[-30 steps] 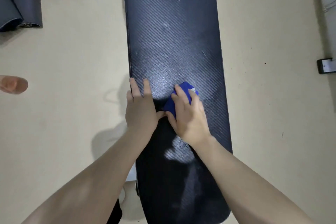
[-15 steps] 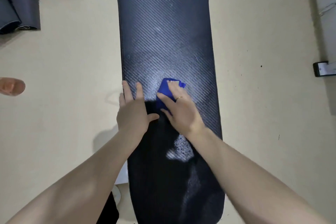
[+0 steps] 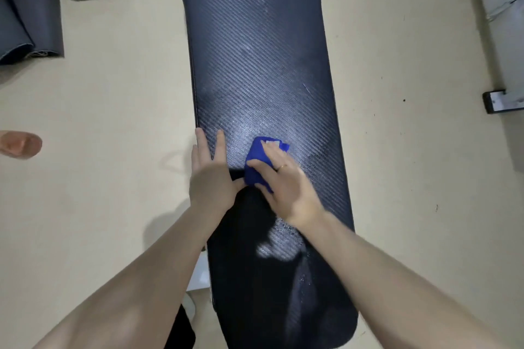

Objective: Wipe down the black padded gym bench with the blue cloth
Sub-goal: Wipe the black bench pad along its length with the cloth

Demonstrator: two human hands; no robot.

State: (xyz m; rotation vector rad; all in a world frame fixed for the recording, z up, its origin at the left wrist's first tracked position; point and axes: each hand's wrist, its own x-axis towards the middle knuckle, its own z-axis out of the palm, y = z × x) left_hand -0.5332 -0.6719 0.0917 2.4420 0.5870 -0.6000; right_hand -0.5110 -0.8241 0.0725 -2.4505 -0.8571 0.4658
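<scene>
Head view, landmark: bench (image 3: 263, 45), black padded, woven-pattern cover, running lengthwise away from the camera over a beige floor (image 3: 119, 110).
Blue cloth (image 3: 256, 163): bunched on the bench top about midway along its visible length, slightly toward the bench's left half; a pale tag or fold shows at its far end.
Right hand (image 3: 286, 187): laid over the cloth, palm down; fingers (image 3: 270, 150) spread and pressing the cloth flat to the padding rather than clenched round it; a ring shows on one finger.
Left hand (image 3: 211, 178): empty, flat on the bench beside its left edge, fingers extended and released, thumb touching or just beside the cloth; appears to brace.
Surface near the cloth: pale sheen and droplets just beyond and to the right of the cloth; a further wet-looking patch nearer the camera, behind the right wrist.
Far end of bench: faint pale specks and streaks, apparently not yet wiped.
Near end of bench: dark and in shadow; whether it has been wiped cannot be told.
Progress, as a judgement: wiping under way at mid-bench; the far half, the right margin and possibly the near patch remain.
Off the bench: rolled grey mats (image 3: 28, 11) well to the far left.
</scene>
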